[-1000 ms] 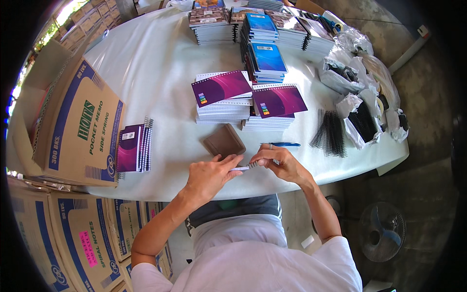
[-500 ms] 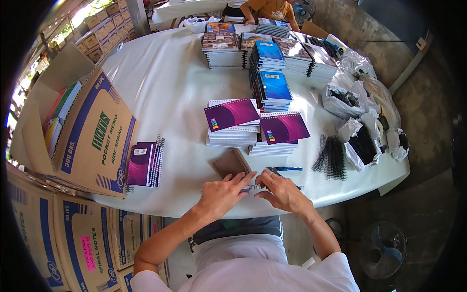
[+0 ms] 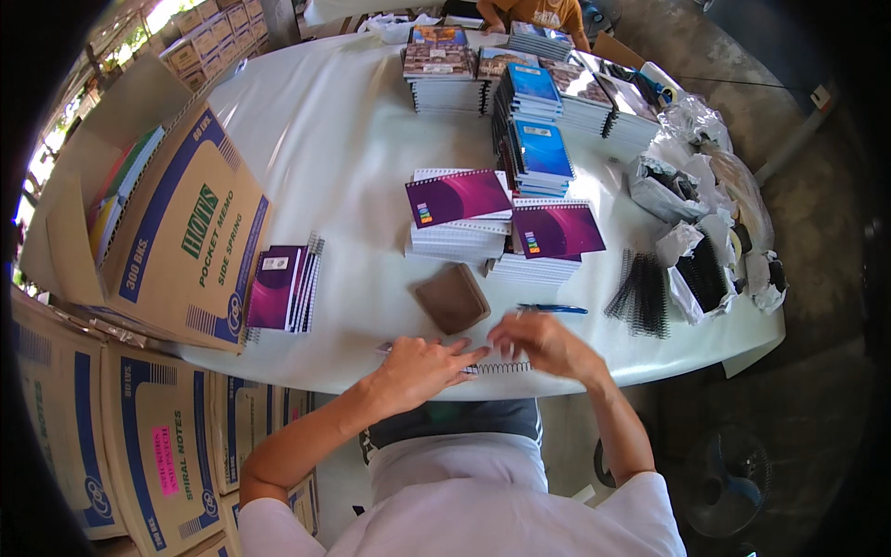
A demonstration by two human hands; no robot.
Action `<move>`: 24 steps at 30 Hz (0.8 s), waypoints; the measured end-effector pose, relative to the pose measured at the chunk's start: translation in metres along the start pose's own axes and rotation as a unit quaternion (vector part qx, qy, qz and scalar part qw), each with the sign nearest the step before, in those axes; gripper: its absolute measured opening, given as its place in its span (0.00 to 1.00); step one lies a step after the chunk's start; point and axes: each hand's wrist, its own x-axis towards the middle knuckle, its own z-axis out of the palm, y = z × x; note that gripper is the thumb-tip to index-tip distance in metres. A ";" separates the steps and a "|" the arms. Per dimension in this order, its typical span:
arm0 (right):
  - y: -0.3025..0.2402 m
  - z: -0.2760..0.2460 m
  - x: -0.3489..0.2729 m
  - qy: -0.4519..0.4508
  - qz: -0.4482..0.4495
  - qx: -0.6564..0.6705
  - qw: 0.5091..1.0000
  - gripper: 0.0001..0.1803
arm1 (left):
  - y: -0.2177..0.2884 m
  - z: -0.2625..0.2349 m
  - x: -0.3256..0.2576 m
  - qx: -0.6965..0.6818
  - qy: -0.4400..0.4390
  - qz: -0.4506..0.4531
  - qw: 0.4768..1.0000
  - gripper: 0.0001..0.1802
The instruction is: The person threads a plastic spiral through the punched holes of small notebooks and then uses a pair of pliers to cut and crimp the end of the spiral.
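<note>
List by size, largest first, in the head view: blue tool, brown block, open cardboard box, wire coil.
1. Open cardboard box
2. Brown block
3. Wire coil and blue tool: too alike to rank

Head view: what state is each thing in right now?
Coil, left end covered
Left hand, fingers extended
Right hand, blurred, grip unclear
Blue-handled tool, lying down
Cardboard box, open
Purple-topped stacks, punched, no coils visible
Purple notebooks at left, coil-bound
Black coils, loosely piled
Fan, motion unclear

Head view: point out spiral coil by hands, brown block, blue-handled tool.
Spiral coil (image 3: 504, 369): head view, exposed middle.
Brown block (image 3: 452, 299): head view, upper face.
Blue-handled tool (image 3: 559, 309): head view, handle.
</note>
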 end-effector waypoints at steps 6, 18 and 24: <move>0.031 0.003 0.056 -0.056 -0.059 -0.236 0.968 0.24 | 0.000 -0.007 -0.004 0.058 -0.008 -0.037 0.998 0.36; 0.013 -0.035 0.051 -0.107 0.141 0.007 0.984 0.32 | -0.022 -0.007 -0.018 0.000 0.150 -0.072 0.986 0.59; 0.010 -0.029 0.047 -0.183 0.130 0.123 0.967 0.36 | -0.028 -0.017 -0.010 -0.094 0.044 -0.090 0.991 0.62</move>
